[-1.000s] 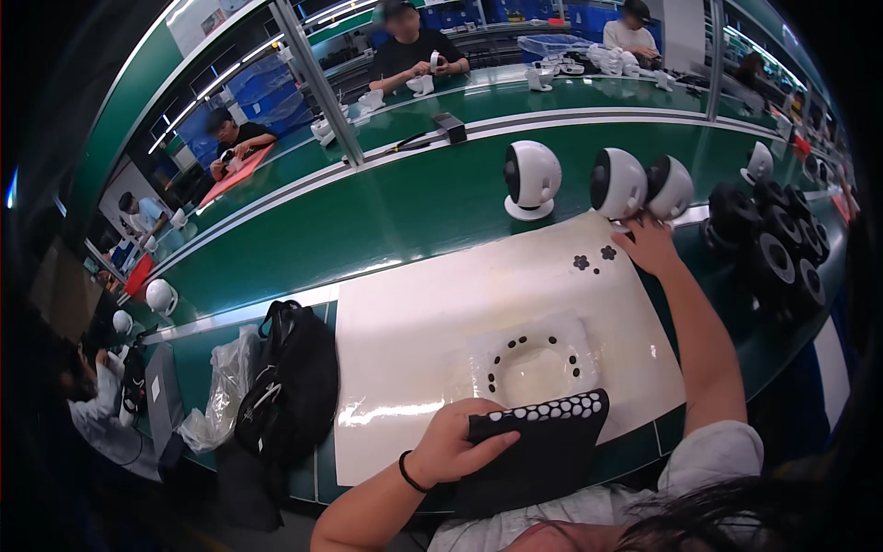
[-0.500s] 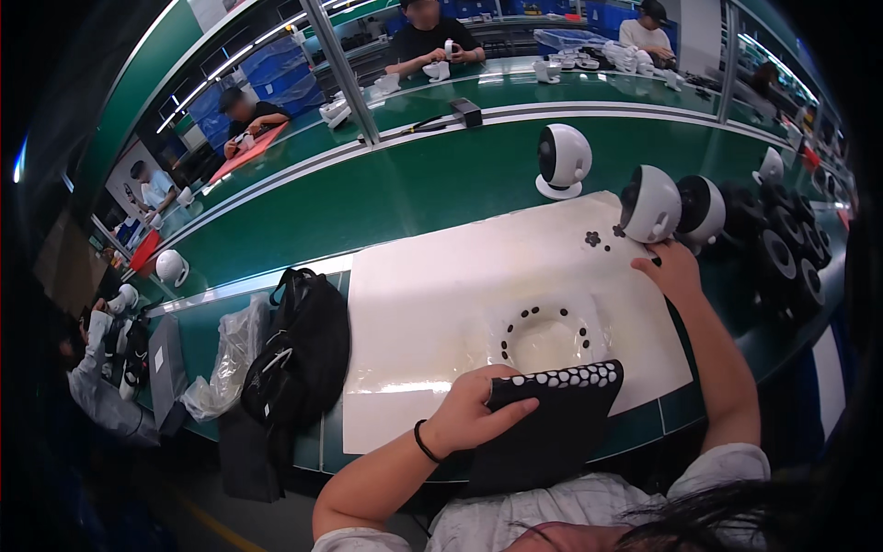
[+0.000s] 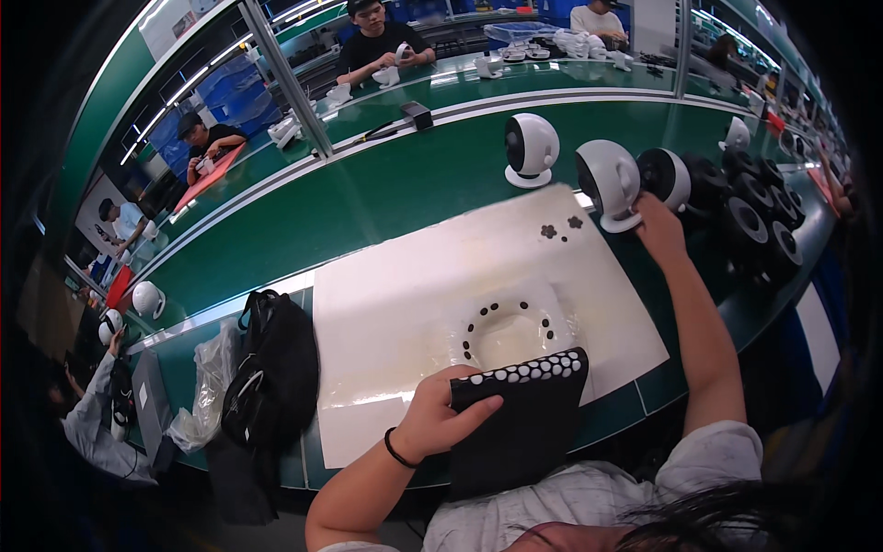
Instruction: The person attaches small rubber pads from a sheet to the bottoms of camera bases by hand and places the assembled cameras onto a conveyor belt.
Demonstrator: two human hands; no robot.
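Note:
My left hand (image 3: 441, 412) is closed around one end of a black sheet (image 3: 520, 442), its thumb lying across the front. Rows of white round adhesive pads (image 3: 524, 371) run along the sheet's upper edge. At the right, my right hand (image 3: 660, 225) has its fingers curled against the lower side of a white round-headed device with a black face (image 3: 664, 178); the fingertips are partly hidden. Just left of it stands a second white round-headed device (image 3: 609, 182), upright on its base. A third such device (image 3: 532, 147) stands farther left.
A white mat (image 3: 395, 304) bears a clear ring-shaped piece with black dots (image 3: 506, 308) and dark flower-shaped pieces (image 3: 549, 231). Black round parts (image 3: 745, 219) crowd the right. A black bag (image 3: 271, 368) and plastic wrap (image 3: 207, 386) lie left. Other people work beyond the rail.
My right hand has moved forward from the mat's edge to the rear white device, which has shifted slightly away. The left hand still holds the black sheet. The whole view has shifted.

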